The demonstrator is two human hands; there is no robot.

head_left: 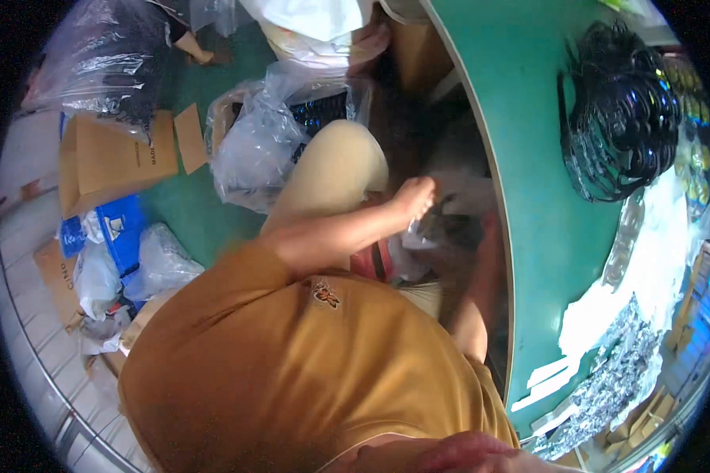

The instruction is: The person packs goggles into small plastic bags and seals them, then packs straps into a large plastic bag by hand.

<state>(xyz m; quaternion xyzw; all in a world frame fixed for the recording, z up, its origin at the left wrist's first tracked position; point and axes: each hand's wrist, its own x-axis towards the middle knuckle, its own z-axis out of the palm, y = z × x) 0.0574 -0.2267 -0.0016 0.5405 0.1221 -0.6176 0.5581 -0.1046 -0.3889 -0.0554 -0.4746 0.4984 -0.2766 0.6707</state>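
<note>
Clear plastic film (420, 236), small piece, sits directly under the left hand (416, 200), in front of the seated person's torso, left of the green table's (556, 236) edge. Left fingers curled narrow into a fist; blur hides whether they grip the film. Right hand (491, 233) is in shadow by the table edge; can't tell finger state. Writing: open cardboard carton (126, 154) has dark print on its side; second carton (57, 276) behind the bags carries larger dark letters. Brown T-shirt (292, 355) has an embroidered motif on the chest. Glossy black bands (627, 118) are bunched on the table.
</note>
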